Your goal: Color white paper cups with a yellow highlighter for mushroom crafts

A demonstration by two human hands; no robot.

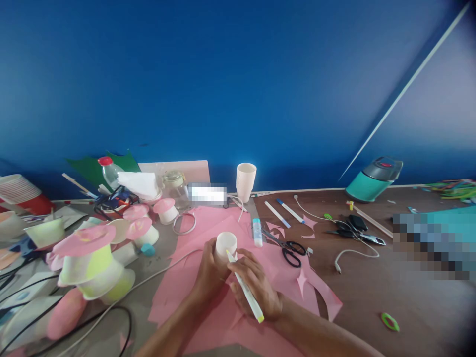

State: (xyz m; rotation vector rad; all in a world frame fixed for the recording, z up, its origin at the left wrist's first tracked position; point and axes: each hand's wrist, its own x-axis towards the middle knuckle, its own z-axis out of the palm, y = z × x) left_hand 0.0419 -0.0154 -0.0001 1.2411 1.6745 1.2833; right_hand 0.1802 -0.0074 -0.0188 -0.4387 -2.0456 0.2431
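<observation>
The small white cup [225,242] is in the left hand's [215,260] wrapped grip, above the pink paper [208,317]; the right hand's [256,287] narrow grip holds a yellow-tipped marker [248,292], nib at the near side. From the cup, scissors [292,252] lie at three o'clock, stacked cups [245,182] stand at one.

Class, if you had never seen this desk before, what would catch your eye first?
Probably the deep blue wall filling the upper half. Below it, pink paper spreads across the middle, where the left hand holds a white cup and the right hand a yellow-tipped marker. The teal container stands out at back right.
</observation>
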